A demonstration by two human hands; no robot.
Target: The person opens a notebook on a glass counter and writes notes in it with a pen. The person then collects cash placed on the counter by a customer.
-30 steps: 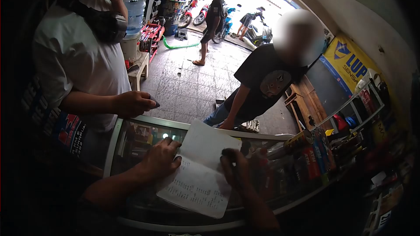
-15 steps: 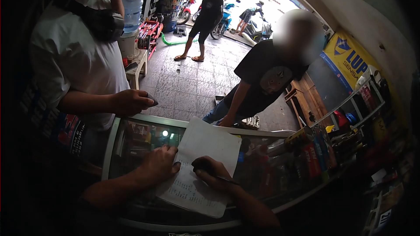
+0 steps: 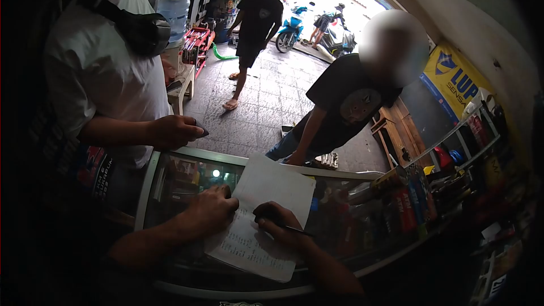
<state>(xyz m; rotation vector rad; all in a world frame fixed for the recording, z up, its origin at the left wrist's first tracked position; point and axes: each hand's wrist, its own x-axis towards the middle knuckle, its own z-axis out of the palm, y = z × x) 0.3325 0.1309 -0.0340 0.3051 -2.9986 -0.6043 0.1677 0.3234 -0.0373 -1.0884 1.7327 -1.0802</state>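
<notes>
An open notebook lies at a slant on the glass counter. Its far page is mostly blank; rows of handwriting cover part of the near page. My right hand rests on the near page, closed around a dark pen whose back end sticks out toward my wrist. The pen's tip is hidden by my fingers. At the notebook's left edge, near the fold, my left hand presses down with its fingers curled in, gripping the edge.
Across the counter at left stands a person in a white shirt, holding a small dark object. A person in a black shirt leans at the counter's far side. Another person walks on the tiled floor. Boxed goods are at right.
My left hand's fingers have curled in more at the notebook's edge. My right hand stays on the page with the pen. The person behind has turned and stepped nearer.
</notes>
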